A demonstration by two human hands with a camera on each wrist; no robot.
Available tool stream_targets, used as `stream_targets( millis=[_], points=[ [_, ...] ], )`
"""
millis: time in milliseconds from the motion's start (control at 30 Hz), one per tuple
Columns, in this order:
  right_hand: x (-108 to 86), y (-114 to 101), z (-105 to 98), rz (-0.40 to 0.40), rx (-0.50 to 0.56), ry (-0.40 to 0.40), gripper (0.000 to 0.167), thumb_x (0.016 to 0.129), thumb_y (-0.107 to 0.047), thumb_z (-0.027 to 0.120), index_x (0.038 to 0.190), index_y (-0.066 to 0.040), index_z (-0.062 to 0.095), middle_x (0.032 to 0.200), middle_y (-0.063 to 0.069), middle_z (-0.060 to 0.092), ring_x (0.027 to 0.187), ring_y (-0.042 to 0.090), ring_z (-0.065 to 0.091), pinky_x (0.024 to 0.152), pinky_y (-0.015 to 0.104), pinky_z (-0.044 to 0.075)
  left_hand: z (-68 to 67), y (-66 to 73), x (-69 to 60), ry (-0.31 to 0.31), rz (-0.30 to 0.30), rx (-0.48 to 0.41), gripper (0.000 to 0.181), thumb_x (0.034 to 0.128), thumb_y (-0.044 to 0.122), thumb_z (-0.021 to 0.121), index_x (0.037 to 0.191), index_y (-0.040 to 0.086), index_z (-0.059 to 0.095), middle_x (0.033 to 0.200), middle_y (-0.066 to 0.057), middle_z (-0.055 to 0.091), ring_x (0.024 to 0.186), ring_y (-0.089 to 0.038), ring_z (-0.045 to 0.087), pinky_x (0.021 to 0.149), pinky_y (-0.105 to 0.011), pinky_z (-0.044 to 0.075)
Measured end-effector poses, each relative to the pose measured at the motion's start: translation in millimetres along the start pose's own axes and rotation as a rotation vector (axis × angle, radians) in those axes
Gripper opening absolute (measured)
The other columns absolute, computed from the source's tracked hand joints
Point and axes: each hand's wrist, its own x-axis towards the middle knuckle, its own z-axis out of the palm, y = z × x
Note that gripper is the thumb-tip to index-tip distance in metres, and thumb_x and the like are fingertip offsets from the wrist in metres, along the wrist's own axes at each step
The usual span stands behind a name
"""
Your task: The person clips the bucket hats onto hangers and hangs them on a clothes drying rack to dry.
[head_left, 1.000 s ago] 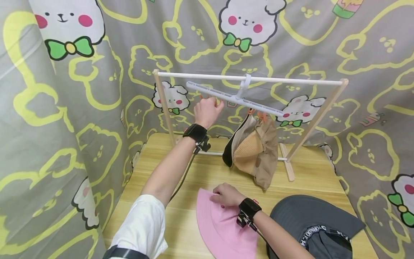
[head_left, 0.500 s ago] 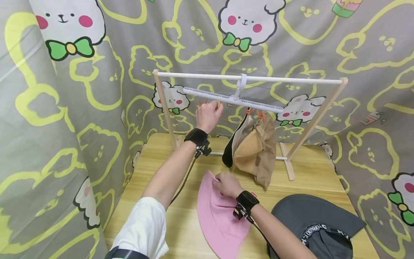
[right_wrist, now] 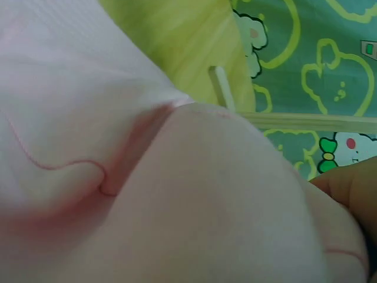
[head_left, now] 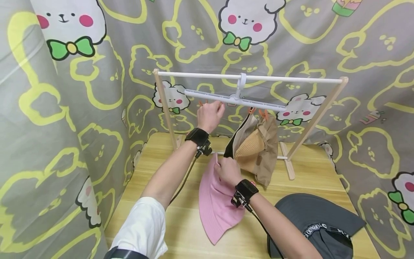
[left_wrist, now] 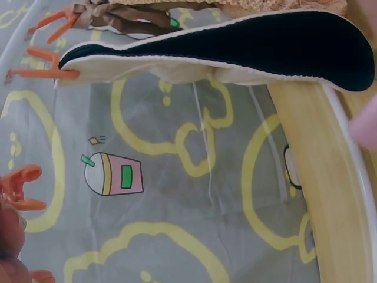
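My right hand [head_left: 229, 171] grips the brim of a pink bucket hat [head_left: 216, 208] and holds it up off the table. In the right wrist view the pink fabric [right_wrist: 224, 188] fills most of the frame, fingers [right_wrist: 347, 186] at its right edge. My left hand [head_left: 209, 114] is raised under the white hanger [head_left: 213, 96], fingers curled at an orange clip [left_wrist: 22, 184], which they appear to pinch. Two more orange clips [head_left: 264, 114] on the hanger's right half hold up a beige and brown hat [head_left: 266, 151] with a dark-edged opening.
The hanger hooks over the white rod [head_left: 291, 79] of a wooden rack [head_left: 315, 118]. A dark grey cap [head_left: 304, 212] lies on the wooden table [head_left: 181, 230] at the right, near my right forearm. A patterned curtain [head_left: 97, 108] surrounds the table.
My right hand has lifted the pink hat's edge up and forward, toward the rack. The hanger has tilted closer to level. My left hand has dropped slightly, still under the hanger.
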Motion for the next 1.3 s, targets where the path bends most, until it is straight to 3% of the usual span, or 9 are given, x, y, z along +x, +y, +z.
stream_targets(
  millis=[233,467,800,1200,1300],
  points=[
    [20.4,-10,-18,-0.013,-0.015,0.010,0.043,0.097,-0.023,0.062,0.056,-0.018,0.051,0.059,0.004,0.058,0.065,0.030,0.065,0.060,0.048,0.051,-1.3,-1.3,0.7,-0.015,-0.023,-0.005,0.034,0.1055,0.023,0.057,0.073,0.014,0.058,0.062,-0.002,0.062,0.057,-0.024,0.058,0.060,-0.044,0.049],
    [38.1,-15,-37,-0.030,-0.040,0.067,0.042,0.095,-0.021,0.064,0.056,-0.016,0.051,0.061,0.009,0.061,0.064,0.035,0.065,0.061,0.051,0.051,-3.4,-1.1,-0.3,-0.034,-0.043,-0.031,0.035,0.1058,0.025,0.058,0.073,0.014,0.061,0.064,-0.001,0.065,0.061,-0.025,0.062,0.063,-0.044,0.050],
    [62.8,-17,-63,-0.011,-0.005,0.068,0.040,0.096,-0.018,0.061,0.059,-0.016,0.046,0.057,0.004,0.051,0.062,0.030,0.061,0.057,0.049,0.049,-5.1,1.8,-2.2,-0.043,-0.045,-0.043,0.033,0.1051,0.027,0.060,0.075,0.014,0.064,0.065,-0.001,0.066,0.066,-0.029,0.064,0.065,-0.045,0.051],
    [81.8,-13,-81,-0.029,-0.010,0.100,0.042,0.098,-0.017,0.059,0.058,-0.016,0.046,0.053,0.003,0.050,0.053,0.027,0.056,0.051,0.042,0.044,-5.3,5.6,-5.2,-0.070,-0.070,-0.063,0.035,0.1054,0.031,0.061,0.074,0.015,0.066,0.067,-0.001,0.069,0.071,-0.031,0.065,0.067,-0.045,0.050],
    [85.6,-16,-86,-0.032,-0.008,0.115,0.039,0.097,-0.016,0.060,0.059,-0.015,0.050,0.057,0.005,0.055,0.058,0.030,0.060,0.054,0.045,0.047,-5.2,6.4,-5.3,-0.077,-0.073,-0.067,0.035,0.1054,0.031,0.061,0.075,0.015,0.066,0.068,-0.001,0.069,0.072,-0.030,0.065,0.067,-0.045,0.050]
  ],
)
